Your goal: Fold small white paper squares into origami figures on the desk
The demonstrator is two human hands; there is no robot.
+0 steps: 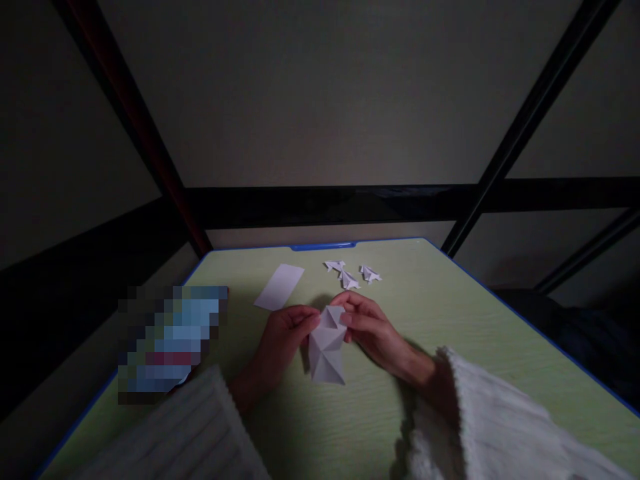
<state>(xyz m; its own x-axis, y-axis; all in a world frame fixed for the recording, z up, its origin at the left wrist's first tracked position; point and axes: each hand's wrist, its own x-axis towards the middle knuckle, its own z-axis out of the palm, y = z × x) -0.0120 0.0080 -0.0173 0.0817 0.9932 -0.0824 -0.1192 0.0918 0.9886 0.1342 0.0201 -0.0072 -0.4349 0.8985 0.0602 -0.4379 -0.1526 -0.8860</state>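
Between both hands, above the table, is a creased white sheet of paper (pixel 327 347) with crossing fold lines and its top end partly folded in. My left hand (pixel 287 337) pinches its upper left edge between thumb and fingers. On the upper right edge, my right hand (pixel 373 327) grips the sheet, thumb in front and fingers behind. Beyond the hands lie small folded paper figures: one (pixel 335 265) at the back, a second (pixel 349 279) touching or very close to it, and a third (pixel 370 273) apart to the right.
A flat white paper rectangle (pixel 279 287) lies left of the figures. At the table's left side is a pixelated, flat device-like object (pixel 175 340). The pale green table (pixel 450 307) has a blue rim and a blue handle (pixel 323 247) at its far edge. Dark bars stand behind.
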